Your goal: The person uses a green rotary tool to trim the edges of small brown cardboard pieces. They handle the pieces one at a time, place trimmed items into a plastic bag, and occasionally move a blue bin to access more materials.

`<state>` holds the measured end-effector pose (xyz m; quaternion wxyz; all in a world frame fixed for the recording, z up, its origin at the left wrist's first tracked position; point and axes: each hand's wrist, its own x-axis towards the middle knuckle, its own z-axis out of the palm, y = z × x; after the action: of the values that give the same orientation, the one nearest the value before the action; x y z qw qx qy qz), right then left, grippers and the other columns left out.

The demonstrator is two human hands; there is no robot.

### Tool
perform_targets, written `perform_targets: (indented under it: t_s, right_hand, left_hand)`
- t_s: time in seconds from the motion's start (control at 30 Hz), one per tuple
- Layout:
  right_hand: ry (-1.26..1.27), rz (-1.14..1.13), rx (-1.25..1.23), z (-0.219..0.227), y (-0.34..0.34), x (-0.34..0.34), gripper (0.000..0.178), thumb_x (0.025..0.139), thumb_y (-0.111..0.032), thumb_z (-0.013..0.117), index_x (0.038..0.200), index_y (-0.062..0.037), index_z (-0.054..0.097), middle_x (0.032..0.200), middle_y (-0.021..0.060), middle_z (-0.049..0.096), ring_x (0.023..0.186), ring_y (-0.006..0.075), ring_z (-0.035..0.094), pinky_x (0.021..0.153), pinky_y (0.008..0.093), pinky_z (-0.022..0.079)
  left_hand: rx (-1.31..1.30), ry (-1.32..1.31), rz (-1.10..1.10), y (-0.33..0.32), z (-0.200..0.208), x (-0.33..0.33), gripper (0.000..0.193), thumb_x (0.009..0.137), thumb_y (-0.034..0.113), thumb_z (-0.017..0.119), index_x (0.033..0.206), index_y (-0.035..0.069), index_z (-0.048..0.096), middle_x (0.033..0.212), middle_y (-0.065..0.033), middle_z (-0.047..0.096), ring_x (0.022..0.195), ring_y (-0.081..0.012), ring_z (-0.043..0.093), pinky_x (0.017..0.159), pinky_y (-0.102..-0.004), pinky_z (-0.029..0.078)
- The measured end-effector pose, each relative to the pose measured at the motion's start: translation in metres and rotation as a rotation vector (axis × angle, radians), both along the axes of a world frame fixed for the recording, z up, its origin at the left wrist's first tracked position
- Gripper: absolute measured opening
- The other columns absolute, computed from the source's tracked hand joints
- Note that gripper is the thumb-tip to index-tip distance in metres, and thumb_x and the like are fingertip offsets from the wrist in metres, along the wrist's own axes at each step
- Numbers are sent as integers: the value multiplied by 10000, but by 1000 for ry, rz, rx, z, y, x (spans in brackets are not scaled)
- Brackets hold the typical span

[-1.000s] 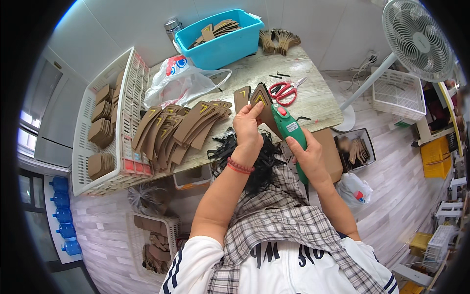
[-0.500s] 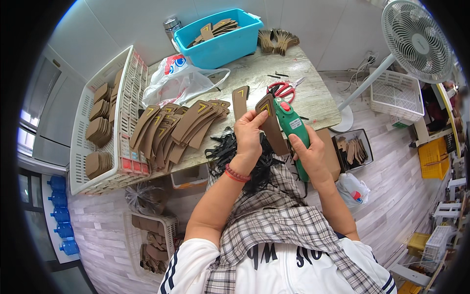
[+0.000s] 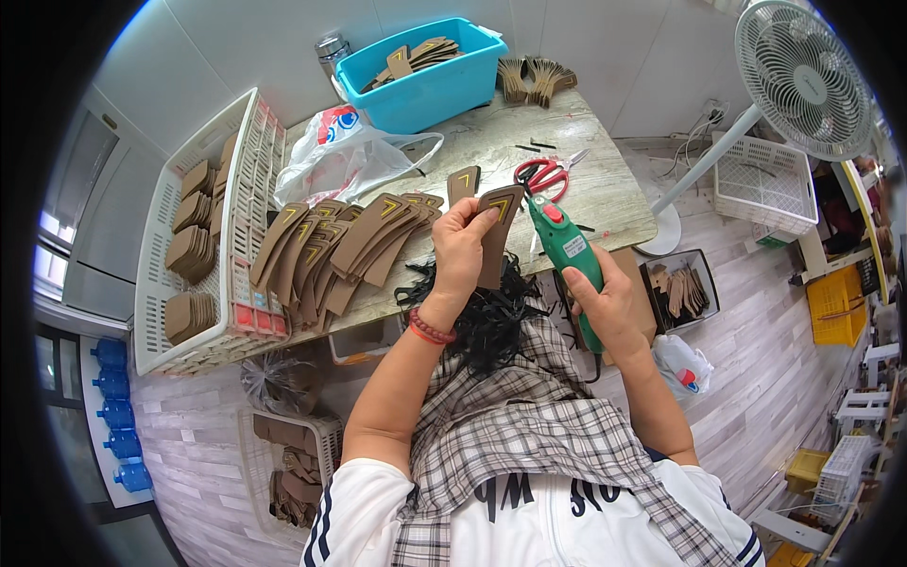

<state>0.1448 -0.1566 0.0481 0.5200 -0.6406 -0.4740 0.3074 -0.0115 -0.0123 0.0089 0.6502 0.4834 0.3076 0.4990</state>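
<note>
My left hand pinches a curved brown strip with a yellow angled mark near its upper end. In my right hand is a green handheld power tool with a red button, its fingers wrapped round the body. The tool's dark tip points up and away from me, close to the right edge of the strip; whether they touch I cannot tell. Just beyond the tip lie red-handled scissors. Another brown strip lies behind my left hand. A heap of thin black scraps hangs from the table edge onto my checked apron.
Stacked brown strips lie on the table's left, beside a white crate and a plastic bag. A blue bin with more strips stands at the back. On the right are a fan and an open box.
My left hand has drawn the brown strip to the left, apart from the tool's body that it overlapped earlier. My right hand with the tool has shifted slightly to the right.
</note>
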Motion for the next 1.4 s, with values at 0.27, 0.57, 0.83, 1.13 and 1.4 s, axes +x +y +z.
perform_targets:
  t_s: [0.27,0.57,0.83,1.13,1.4]
  right_hand:
    - [-16,37,2,-3,-2,4,440,853,-288,690,1157,9,576,681,52,597,570,98,558,527,267,454]
    - [-123,113,-63,1,-7,13,447,837,-277,696,1160,4,567,817,122,645,716,168,623,659,309,500]
    - [-211,202,-139,19,-9,17,427,821,-274,692,1155,-34,576,846,141,651,725,215,644,680,329,508]
    - [-270,276,-126,22,-7,20,437,812,-289,701,1149,-39,580,814,143,650,712,228,649,670,331,505]
    - [-161,263,-134,4,9,6,461,822,-301,703,1181,-40,577,792,121,651,703,175,632,661,311,493]
  left_hand:
    - [111,94,-54,11,6,-13,88,902,44,582,946,7,649,836,21,639,702,-23,539,647,-180,445]
    - [161,204,-175,26,12,-33,83,860,24,610,925,-15,643,808,18,614,726,-47,532,669,-201,444]
    - [319,361,-209,28,28,-46,116,831,53,650,903,-37,656,803,1,620,743,-64,534,694,-222,442]
    - [277,537,-354,28,37,-52,106,841,95,667,861,-9,661,736,42,589,693,-29,497,635,-197,413]
    - [198,584,-399,27,31,-54,87,834,85,662,842,-2,666,744,48,577,703,-33,492,640,-203,416]
